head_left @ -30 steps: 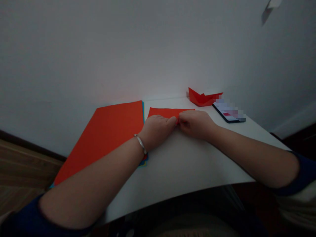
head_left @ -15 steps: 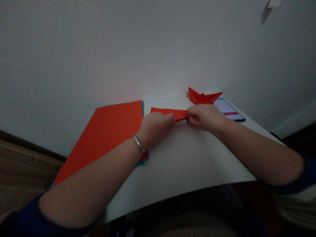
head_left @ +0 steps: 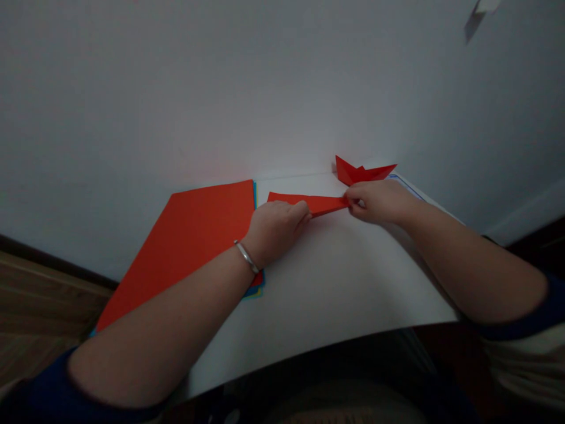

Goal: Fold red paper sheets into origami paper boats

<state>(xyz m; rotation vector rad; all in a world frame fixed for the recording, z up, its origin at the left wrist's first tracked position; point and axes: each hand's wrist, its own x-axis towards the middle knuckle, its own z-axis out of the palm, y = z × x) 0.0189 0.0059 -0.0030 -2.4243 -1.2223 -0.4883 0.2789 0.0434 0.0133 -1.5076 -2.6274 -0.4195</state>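
Observation:
A folded strip of red paper [head_left: 324, 204] lies between my two hands, low over the white table. My left hand [head_left: 280, 227] grips its near edge, the thumb on top and the fingers partly hidden behind. At the paper's narrow right tip, my right hand [head_left: 375, 202] pinches it between thumb and forefinger. Just behind my right hand stands a red paper boat [head_left: 364, 172] with two pointed ends, its base partly covered by that hand.
A stack of coloured paper [head_left: 198, 235], red sheet uppermost, lies left of my hands, partly under my left forearm. A phone [head_left: 408, 185] is mostly hidden behind my right hand. The white table [head_left: 318, 294] meets a pale wall [head_left: 265, 88] at the back.
My right hand has slid a little to the right along the folded paper, showing more of its tapering end and covering more of the phone. My left hand has hardly moved.

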